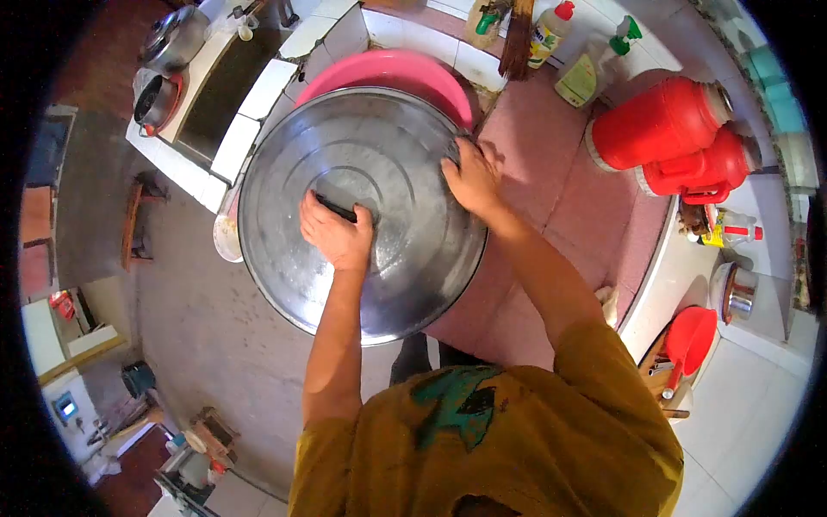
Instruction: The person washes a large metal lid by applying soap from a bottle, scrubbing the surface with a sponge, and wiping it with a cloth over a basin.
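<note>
A large round metal pot lid (284, 215) fills the middle of the view, held before my body. My left hand (338, 228) is closed around the dark handle at its centre. My right hand (474, 175) presses at the lid's upper right, close to the rim, with its fingers bent over a small dark thing that I cannot make out. Behind the lid's far edge shows a pink basin (396, 69), partly hidden by the lid.
Two red thermos flasks (659, 125) stand on the reddish tiled surface (543, 198) at right. A green-topped spray bottle (590, 73) and a red-capped bottle (547, 36) stand farther back. A red ladle (689, 340) lies at lower right. Pots (177, 39) sit at upper left.
</note>
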A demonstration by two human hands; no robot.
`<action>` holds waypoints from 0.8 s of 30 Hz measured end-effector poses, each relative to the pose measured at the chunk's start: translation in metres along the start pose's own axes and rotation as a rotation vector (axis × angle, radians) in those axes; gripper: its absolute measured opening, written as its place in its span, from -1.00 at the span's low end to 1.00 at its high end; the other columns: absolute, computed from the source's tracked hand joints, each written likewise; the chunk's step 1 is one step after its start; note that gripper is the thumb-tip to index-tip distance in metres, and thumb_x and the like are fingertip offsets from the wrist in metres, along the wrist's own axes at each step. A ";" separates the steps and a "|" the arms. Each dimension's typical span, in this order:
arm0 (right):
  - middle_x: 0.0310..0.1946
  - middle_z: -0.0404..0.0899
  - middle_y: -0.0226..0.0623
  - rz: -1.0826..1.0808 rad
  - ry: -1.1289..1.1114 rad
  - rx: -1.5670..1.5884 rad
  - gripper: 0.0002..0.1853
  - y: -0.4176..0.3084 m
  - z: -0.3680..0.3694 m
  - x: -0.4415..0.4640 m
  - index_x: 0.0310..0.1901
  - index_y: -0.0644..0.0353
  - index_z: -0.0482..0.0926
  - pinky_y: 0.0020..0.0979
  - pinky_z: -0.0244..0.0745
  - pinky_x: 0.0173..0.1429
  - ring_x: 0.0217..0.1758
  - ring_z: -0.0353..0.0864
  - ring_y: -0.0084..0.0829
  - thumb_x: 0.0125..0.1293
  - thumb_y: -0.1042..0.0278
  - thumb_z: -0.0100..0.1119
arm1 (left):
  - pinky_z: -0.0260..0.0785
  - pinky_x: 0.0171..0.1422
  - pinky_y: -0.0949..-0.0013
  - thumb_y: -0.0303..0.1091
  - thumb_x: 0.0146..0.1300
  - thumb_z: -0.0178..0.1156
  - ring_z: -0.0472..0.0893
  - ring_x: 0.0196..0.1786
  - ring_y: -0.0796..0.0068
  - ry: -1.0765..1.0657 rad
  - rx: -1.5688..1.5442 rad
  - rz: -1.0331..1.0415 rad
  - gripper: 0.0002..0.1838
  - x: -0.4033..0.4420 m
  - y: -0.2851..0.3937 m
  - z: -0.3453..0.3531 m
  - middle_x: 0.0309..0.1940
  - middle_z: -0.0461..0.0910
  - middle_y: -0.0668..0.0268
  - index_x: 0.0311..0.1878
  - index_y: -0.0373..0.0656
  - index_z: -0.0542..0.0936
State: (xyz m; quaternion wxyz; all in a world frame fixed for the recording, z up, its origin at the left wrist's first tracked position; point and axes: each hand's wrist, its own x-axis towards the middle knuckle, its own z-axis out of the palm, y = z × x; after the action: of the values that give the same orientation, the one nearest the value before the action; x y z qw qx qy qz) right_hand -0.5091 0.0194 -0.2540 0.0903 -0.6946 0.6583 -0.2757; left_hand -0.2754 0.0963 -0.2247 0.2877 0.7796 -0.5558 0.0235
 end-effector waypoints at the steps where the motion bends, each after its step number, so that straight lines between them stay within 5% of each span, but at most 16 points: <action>1: 0.06 0.61 0.01 0.015 0.000 -0.027 -0.44 -0.001 0.005 0.010 0.16 0.29 0.49 0.11 0.11 0.38 0.29 0.36 0.05 0.22 0.08 0.21 | -0.01 0.49 -0.09 -0.14 -0.01 0.26 0.23 0.43 -0.10 -0.008 0.006 -0.004 -0.09 0.001 0.002 0.000 0.31 0.31 -0.12 0.39 -0.38 0.18; 4: 0.09 0.60 0.00 -0.012 0.010 -0.040 -0.44 -0.001 -0.002 -0.001 0.15 0.28 0.51 0.14 0.09 0.38 0.33 0.32 0.04 0.21 0.06 0.19 | -0.03 0.50 -0.08 -0.15 -0.01 0.26 0.22 0.43 -0.10 -0.027 0.021 -0.019 -0.10 0.000 0.001 -0.002 0.31 0.30 -0.13 0.39 -0.36 0.18; 6: 0.17 0.52 0.06 -0.069 -0.078 -0.021 -0.42 0.008 -0.033 -0.061 0.21 0.35 0.45 0.08 -0.05 0.49 0.39 0.25 0.08 0.25 0.12 0.19 | -0.04 0.50 -0.08 -0.15 -0.01 0.26 0.22 0.43 -0.10 -0.017 0.015 -0.024 -0.10 0.000 -0.001 -0.001 0.31 0.29 -0.13 0.39 -0.35 0.18; 11: 0.27 0.39 0.16 0.003 -0.368 0.033 -0.39 -0.008 -0.085 -0.139 0.31 0.36 0.35 0.11 -0.01 0.49 0.42 0.20 0.18 0.30 0.17 0.13 | -0.04 0.50 -0.08 -0.15 -0.02 0.28 0.21 0.43 -0.10 -0.021 0.010 -0.010 -0.09 -0.001 0.000 -0.001 0.31 0.29 -0.13 0.39 -0.34 0.18; 14: 0.25 0.44 0.04 -0.127 -0.099 -0.027 -0.38 0.018 -0.026 -0.069 0.29 0.32 0.36 0.20 -0.06 0.49 0.44 0.19 0.17 0.29 0.11 0.15 | -0.04 0.50 -0.08 -0.14 -0.02 0.28 0.22 0.42 -0.11 -0.018 0.009 0.000 -0.09 -0.002 -0.004 0.001 0.31 0.29 -0.13 0.39 -0.35 0.19; 18: 0.26 0.44 -0.06 -0.003 -0.085 -0.036 -0.41 -0.006 0.014 0.023 0.31 0.22 0.37 0.19 -0.09 0.51 0.48 0.16 0.10 0.31 0.09 0.14 | -0.03 0.50 -0.09 -0.12 -0.03 0.28 0.24 0.40 -0.12 -0.027 0.007 -0.010 -0.09 0.000 -0.003 0.000 0.29 0.31 -0.12 0.37 -0.36 0.20; 22: 0.30 0.40 -0.21 -0.235 -0.060 0.103 -0.47 -0.024 0.001 -0.028 0.26 0.17 0.43 0.30 -0.12 0.50 0.50 0.14 0.04 0.30 0.12 0.15 | -0.01 0.49 -0.08 -0.12 -0.04 0.28 0.25 0.40 -0.12 -0.004 0.006 0.014 -0.10 -0.001 -0.004 0.001 0.27 0.34 -0.11 0.36 -0.38 0.22; 24: 0.26 0.41 -0.27 -0.511 -0.323 0.023 -0.48 -0.031 -0.041 -0.093 0.24 0.07 0.46 0.40 -0.13 0.47 0.48 0.16 0.01 0.23 0.17 0.19 | 0.00 0.49 -0.08 -0.12 -0.04 0.29 0.26 0.39 -0.12 0.012 0.018 0.023 -0.10 -0.001 -0.004 0.001 0.26 0.35 -0.10 0.35 -0.39 0.22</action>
State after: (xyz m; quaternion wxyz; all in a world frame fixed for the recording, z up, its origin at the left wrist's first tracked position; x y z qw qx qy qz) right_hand -0.5012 0.1226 -0.2298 0.1294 -0.8716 0.4360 -0.1830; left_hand -0.2726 0.0970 -0.2279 0.2836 0.7756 -0.5628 0.0364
